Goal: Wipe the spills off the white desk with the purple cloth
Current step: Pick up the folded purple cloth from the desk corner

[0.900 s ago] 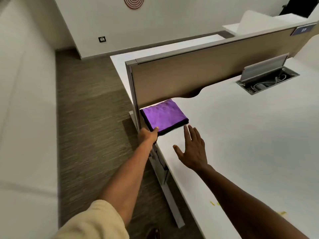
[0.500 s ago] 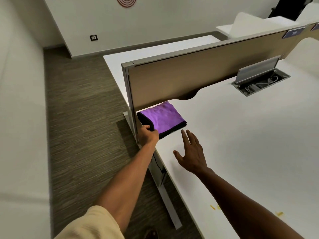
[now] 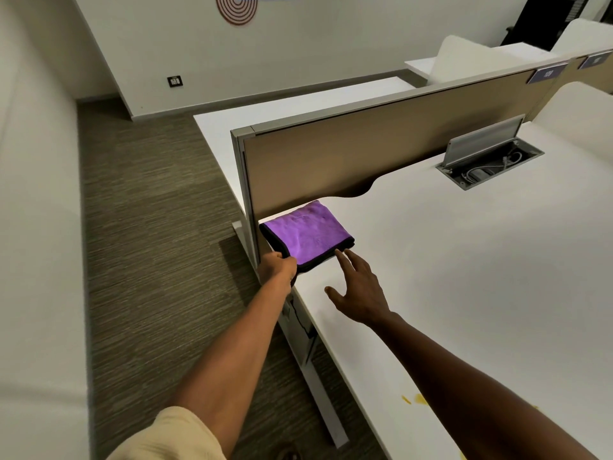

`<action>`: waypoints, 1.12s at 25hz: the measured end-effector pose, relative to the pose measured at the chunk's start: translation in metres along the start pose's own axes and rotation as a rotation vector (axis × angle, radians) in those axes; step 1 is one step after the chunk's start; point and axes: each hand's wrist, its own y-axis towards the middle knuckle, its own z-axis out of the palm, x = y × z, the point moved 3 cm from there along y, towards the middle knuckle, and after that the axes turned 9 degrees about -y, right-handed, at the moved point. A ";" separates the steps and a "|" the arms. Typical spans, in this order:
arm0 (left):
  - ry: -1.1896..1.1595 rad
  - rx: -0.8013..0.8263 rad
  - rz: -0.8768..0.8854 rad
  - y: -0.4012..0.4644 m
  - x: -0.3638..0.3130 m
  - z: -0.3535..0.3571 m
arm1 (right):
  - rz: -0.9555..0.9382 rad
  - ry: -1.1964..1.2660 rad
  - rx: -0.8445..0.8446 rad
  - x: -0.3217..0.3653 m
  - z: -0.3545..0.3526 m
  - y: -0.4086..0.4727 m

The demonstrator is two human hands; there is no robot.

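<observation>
- Yellow spills [image 3: 418, 399] on white surface [image 3: 464, 277], near edge.
- R hand [image 3: 360, 288]: fingers spread open, tips at purple cloth [image 3: 308, 235].
- L hand [image 3: 278, 270]: fingers pinching cloth's near-left corner.
- Folded cloth lies at surface's far-left corner, under tan divider panel [image 3: 381, 151].

We see open-plan office. White desk [image 3: 464, 267] backed by tan divider panel [image 3: 381, 151] in grey metal frame, small blue name tags [image 3: 547, 73] on top rail. Flip-up cable box [image 3: 491, 161] sunk into desktop, cords inside. More white desks [image 3: 285, 104] beyond panel. Striped brown carpet [image 3: 149, 227], wall socket [image 3: 174, 81], red ring decal [image 3: 236, 8] on white wall.
</observation>
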 end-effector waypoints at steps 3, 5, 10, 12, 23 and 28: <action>0.082 0.006 0.063 -0.006 -0.005 0.004 | -0.023 -0.025 0.028 0.006 0.009 0.001; -0.025 0.047 0.015 -0.008 -0.004 0.006 | -0.067 -0.063 0.044 0.014 0.013 0.006; -0.554 0.221 -0.234 0.004 0.004 0.003 | -0.098 -0.156 0.124 0.032 0.017 0.046; -0.697 0.322 -0.298 0.007 0.003 0.000 | -0.116 -0.167 0.194 0.040 0.022 0.062; -0.506 0.478 -0.097 0.016 -0.004 -0.029 | 0.010 0.092 -0.010 0.040 0.016 0.101; -0.022 0.262 0.435 0.009 -0.016 -0.039 | 0.022 0.296 0.019 0.020 -0.041 0.101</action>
